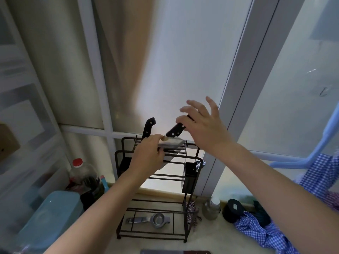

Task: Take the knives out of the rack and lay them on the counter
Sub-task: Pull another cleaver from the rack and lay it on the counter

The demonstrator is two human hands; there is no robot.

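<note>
A black wire rack (190, 158) stands on the counter against the window. One black-handled knife (149, 128) stands upright in the rack's top left slot. A second, broad-bladed knife (175, 132) is tilted above the rack top. My left hand (146, 156) pinches its blade just below the handle. My right hand (203, 125) hovers over the handle's far end with fingers spread, the thumb resting on the handle. Another knife (174, 252) lies flat on the counter at the bottom edge, partly cut off.
A metal squeezer (152, 219) lies on the rack's bottom shelf, and a black cup (189, 177) hangs on its right side. Left stand a red-capped bottle (80, 173) and a teal tub (53, 215). Right are a steel shaker (211, 208), a black tin (233, 209) and blue checked cloth (264, 233).
</note>
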